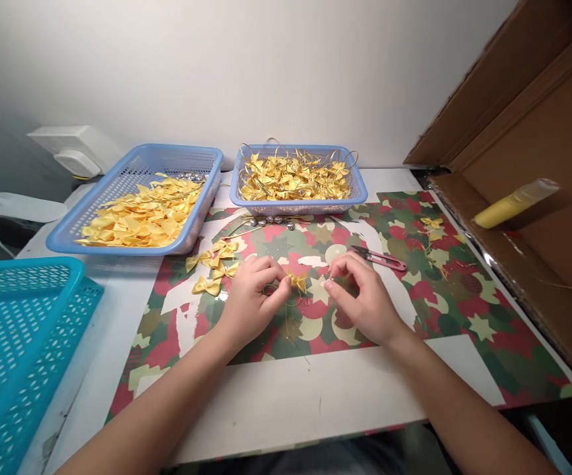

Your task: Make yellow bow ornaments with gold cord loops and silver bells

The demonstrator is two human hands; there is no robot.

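My left hand [251, 293] pinches a small yellow ribbon bow [297, 282] between thumb and forefinger, over the middle of the patterned mat. A thin gold cord [286, 321] hangs in a loop below that bow. To its right, my right hand [367, 298] is closed in a pinch, thumb against forefinger; whatever is between the tips is too small to name. Several loose yellow bows [206, 285] lie just left of my left hand. Pink-handled thread snips [384, 260] rest beyond my right hand. Small silver bells [276, 220] with gold cords lie farther back.
A blue basket [102, 251] of yellow bows stands back left; another blue basket [298, 208] holds bows with gold cords. A teal basket [75, 316] sits at the left edge. Cardboard [528, 105] walls the right side, near a yellow tube [501, 210]. Bow scraps [432, 223] lie on the mat.
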